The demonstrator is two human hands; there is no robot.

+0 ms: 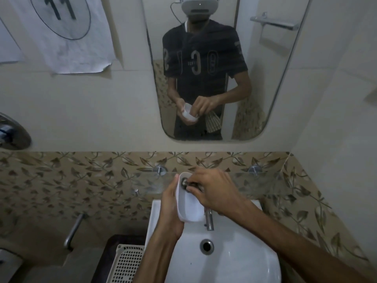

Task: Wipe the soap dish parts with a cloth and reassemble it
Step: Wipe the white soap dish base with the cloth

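Centre of the frame, just below the middle: the white soap dish tray (pixel 189 203) is up in the air over the back edge of the washbasin (pixel 224 260), tilted with its hollow facing the camera. The left hand (pixel 170 207) wraps around its left side, thumb hooked over the top rim, gripping it firmly. The right hand (pixel 212 190) comes in from the right, fingers curled and pinching a wad of cloth (pixel 188 184) pressed into the upper end of the tray; only a small dark bit of the cloth shows here.

Right below the tray stands the chrome tap (pixel 209 220), and lower still the basin's drain hole (pixel 206 246). Behind the hands runs a glass shelf (pixel 265 181) on metal pegs against the leaf-patterned tiles. At lower left sits a white perforated basket (pixel 127 262). Up top, the mirror (pixel 263 82) shows the person holding the white tray, with a striped cloth hanging from the other hand. Upper left, a paper sheet (pixel 67 33) marked with a circled 11.
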